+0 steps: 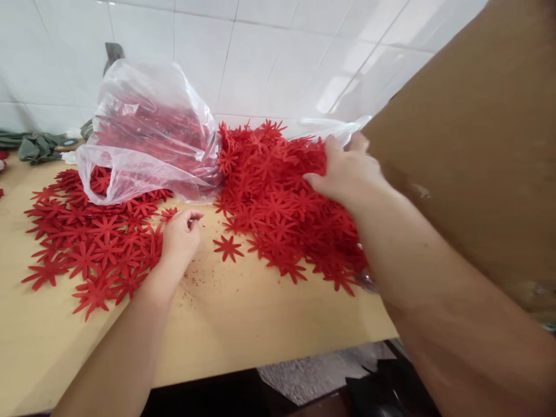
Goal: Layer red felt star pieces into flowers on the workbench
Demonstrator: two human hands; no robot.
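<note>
Red, many-pointed flower-shaped pieces lie in a large heap (278, 197) on the right and a flatter heap (99, 243) on the left. My right hand (351, 168) rests at the right edge of the large heap, thumb and fingers spread; some fingertips are hidden behind it. Beside the left heap, my left hand (182, 231) is loosely curled closed, and no piece shows in it. One single red flower piece (228, 248) lies between the two heaps. Behind the left heap stands a clear plastic bag (152, 127) full of red pieces, its handle loop draped forward.
A big brown cardboard panel (473, 150) rises close on the right, next to my right arm. White wall tiles (269, 58) back the wooden table (243, 324). Dark green cloth-like pieces (39, 146) lie at the far left. Another clear plastic sheet (334, 128) sits behind the large heap.
</note>
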